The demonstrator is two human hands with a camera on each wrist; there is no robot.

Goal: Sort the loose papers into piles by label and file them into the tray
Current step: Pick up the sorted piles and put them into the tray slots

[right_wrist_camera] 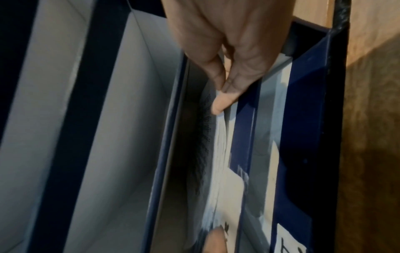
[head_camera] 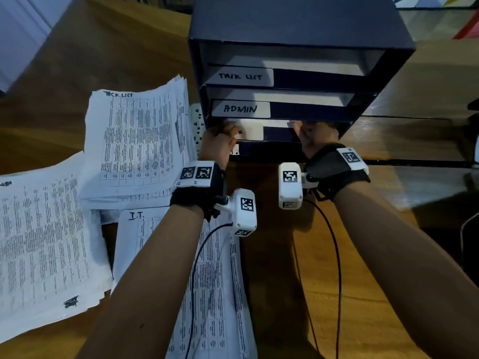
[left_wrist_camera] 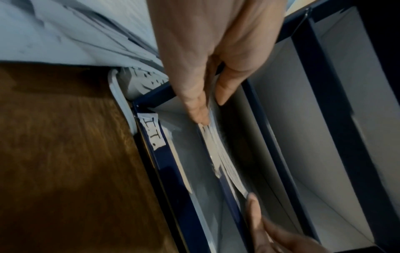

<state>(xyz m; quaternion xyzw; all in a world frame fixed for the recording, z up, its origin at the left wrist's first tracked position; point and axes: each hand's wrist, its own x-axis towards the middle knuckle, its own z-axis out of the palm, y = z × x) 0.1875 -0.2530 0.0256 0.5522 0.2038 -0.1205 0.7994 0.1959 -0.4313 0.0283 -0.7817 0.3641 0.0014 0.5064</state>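
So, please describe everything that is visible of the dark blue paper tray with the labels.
The tray is a dark blue box, cardboard by its look, with pale inner walls and stacked open shelves. White handwritten labels read TASK LIST, ADMIN and I.T.. It stands upright on the wooden table. Left hand and right hand pinch a paper stack at the shelf under ADMIN.

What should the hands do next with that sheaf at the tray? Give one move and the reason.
Probably slide the thin sheaf of white printed papers deeper into its slot of the dark blue tiered file tray, then let go. The left hand and right hand each pinch an end of it at the slot's mouth, below the ADMIN slot and above the I.T. one.
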